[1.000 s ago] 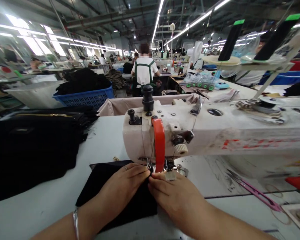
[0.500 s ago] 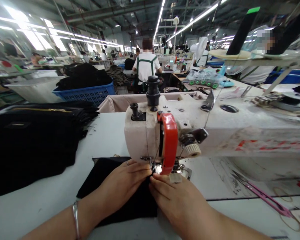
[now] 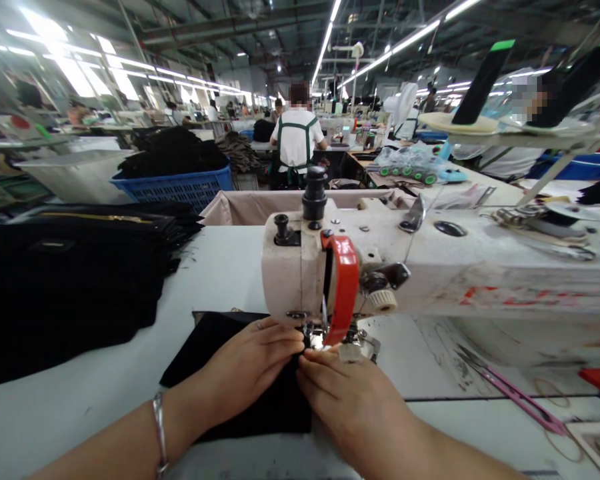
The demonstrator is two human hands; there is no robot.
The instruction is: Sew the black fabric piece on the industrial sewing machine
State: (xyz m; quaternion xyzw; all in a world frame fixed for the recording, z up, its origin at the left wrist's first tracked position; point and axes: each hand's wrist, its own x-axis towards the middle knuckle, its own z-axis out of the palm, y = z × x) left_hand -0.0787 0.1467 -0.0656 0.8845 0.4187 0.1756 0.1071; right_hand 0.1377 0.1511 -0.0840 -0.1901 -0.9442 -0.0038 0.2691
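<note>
Head view: left hand [image 3: 250, 363] and right hand [image 3: 353, 393] press black cloth [image 3: 267, 413] at the 12 o'clock sewing machine [image 3: 286, 283], fingers [image 3: 284, 337] extended, pinch unclear; stitching looks unfinished.

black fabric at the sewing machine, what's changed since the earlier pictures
The black fabric seems to have crept slightly away from the person, though the camera view shifted too, so it is hard to be sure. Nothing was visibly grasped or let go: left hand and right hand stay on it at the sewing machine. The pink-handled thread snips stayed put.
</note>
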